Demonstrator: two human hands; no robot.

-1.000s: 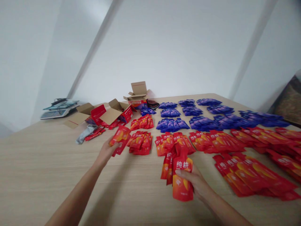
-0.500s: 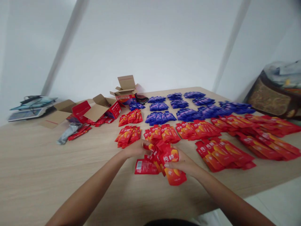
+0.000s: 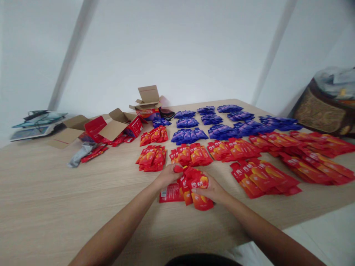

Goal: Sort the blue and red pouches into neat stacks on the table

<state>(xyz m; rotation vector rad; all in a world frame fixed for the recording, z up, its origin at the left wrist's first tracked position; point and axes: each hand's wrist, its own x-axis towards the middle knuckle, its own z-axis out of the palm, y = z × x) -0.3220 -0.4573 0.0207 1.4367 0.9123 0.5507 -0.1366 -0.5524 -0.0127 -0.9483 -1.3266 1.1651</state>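
Close in front of me, my right hand (image 3: 212, 190) grips several red pouches (image 3: 200, 190) with yellow-orange fruit prints, its thumb lying across the front one. On their left side, my left hand (image 3: 169, 176) is closed at the upper edge of the same bunch, fingers on the red packaging. Beneath the hands, a red pouch with its barcode side up (image 3: 171, 193) lies flat on the table, partly covered by the bunch. Just beyond is a row of red pouches (image 3: 191, 154); another red pile (image 3: 151, 158) sits to its left.
Overlapping red pouches (image 3: 266, 179) spread to the right, with blue-purple pouch piles (image 3: 188, 136) behind. Opened cartons (image 3: 146, 112) stand at the back left, near a crumpled grey item (image 3: 80, 155) and a scale-like device (image 3: 36, 131). A patterned chair (image 3: 316, 111) is at the far right.
The bunch of red pouches has drawn together and now hangs more upright. My hands have come slightly closer to each other around it. The laid-out piles look unchanged.
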